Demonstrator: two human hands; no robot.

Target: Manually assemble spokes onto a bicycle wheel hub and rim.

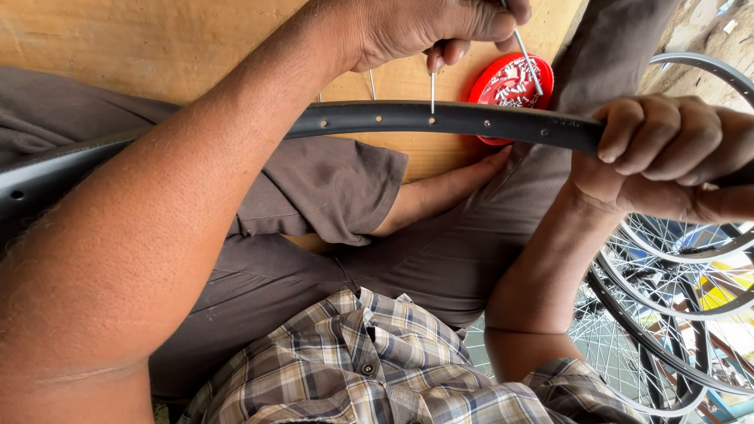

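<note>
A black bicycle wheel rim [440, 118], dotted with small spoke holes, lies nearly level across the person's lap. A thin silver spoke [432, 93] stands upright in one hole (others slant beside it), just before a red dish of nipples [510, 82].

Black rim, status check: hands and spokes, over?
Left hand pinching thin metal spokes. Right hand clamped on black metal wheel rim. Nothing blocking.

Soft, even daylight fills the frame, brightest at the right edge. Shadows are faint. The left forearm [133, 259] at lower left looms large and slightly soft, stretched by wide-angle distortion. The middle of the frame is sharp, without glare.
</note>
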